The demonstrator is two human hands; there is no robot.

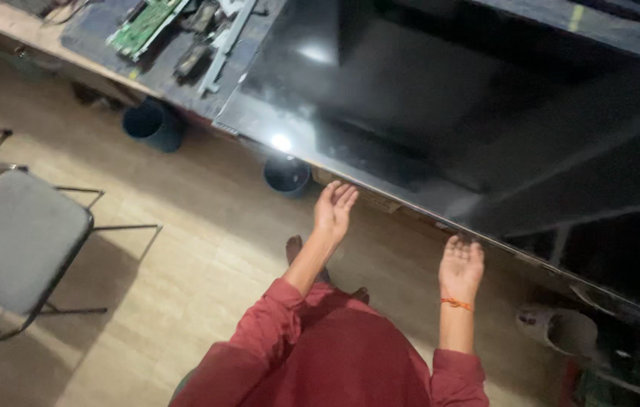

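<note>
A very big flat screen lies on the workbench, taking up most of the top right. It is a wide black rectangle, dark and shiny, with small white spots of light on its glass. Its long near edge hangs a little past the bench. A pale label strip sits just under that edge, too blurry to make out.

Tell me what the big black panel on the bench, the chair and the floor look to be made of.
The big black panel looks like glossy glass or plastic: it mirrors lamp glare, and both hands reach to its near edge. The chair seems to have a grey fabric seat on a thin, shiny metal tube frame. The floor looks like pale wood-look planks, perhaps laminate, with faint seams and a dull sheen.
</note>
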